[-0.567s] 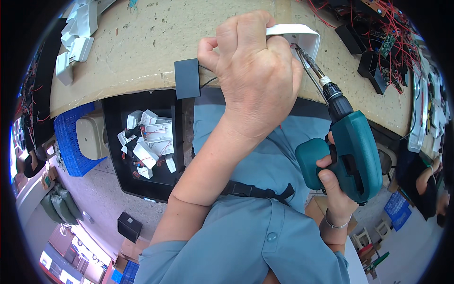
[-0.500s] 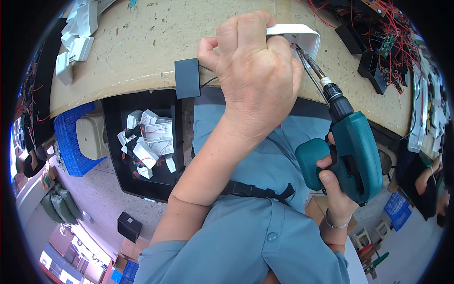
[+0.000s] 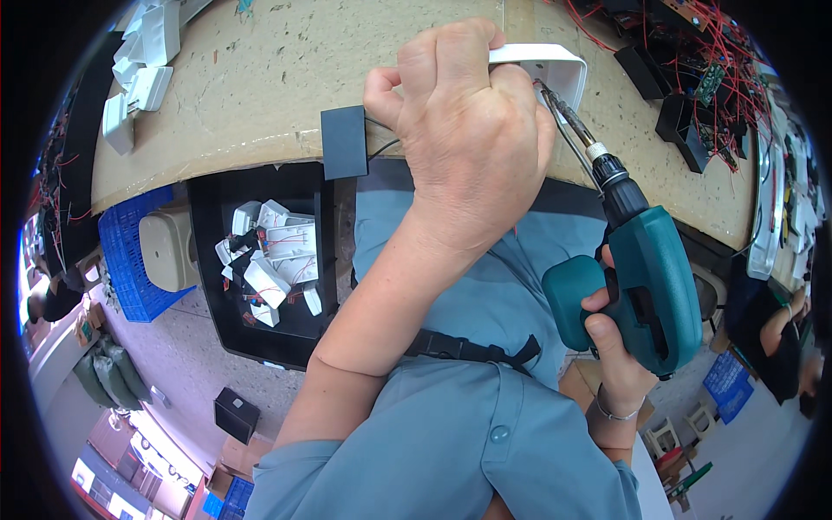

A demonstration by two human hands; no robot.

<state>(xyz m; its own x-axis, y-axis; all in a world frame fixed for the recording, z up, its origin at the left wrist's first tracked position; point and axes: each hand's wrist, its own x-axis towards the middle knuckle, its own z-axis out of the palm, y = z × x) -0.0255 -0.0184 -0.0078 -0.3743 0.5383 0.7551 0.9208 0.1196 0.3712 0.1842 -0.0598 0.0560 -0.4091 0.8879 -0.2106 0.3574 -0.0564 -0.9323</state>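
My left hand [image 3: 472, 121] is closed on a white plastic housing [image 3: 565, 71] above the worktable; its fingertips and part of the housing are hidden behind the hand. A teal soldering gun [image 3: 663, 286] with a black collar is gripped in my right hand [image 3: 611, 342]. Its metal tip and a thin tube beside it reach into the housing, close to my left fingers. Whether the tip touches a joint there is too small to tell. Beside my left wrist, a flat black box [image 3: 344, 143] lies over the table's front edge, with a dark cable running from it under the hand.
Below the table edge at left stands a black crate [image 3: 325, 251] holding white housings with red wires. More white housings [image 3: 147, 89] sit at the far left of the cardboard-covered table [image 3: 286, 69]. Black boxes [image 3: 680, 130] and tangled red wires crowd the far right.
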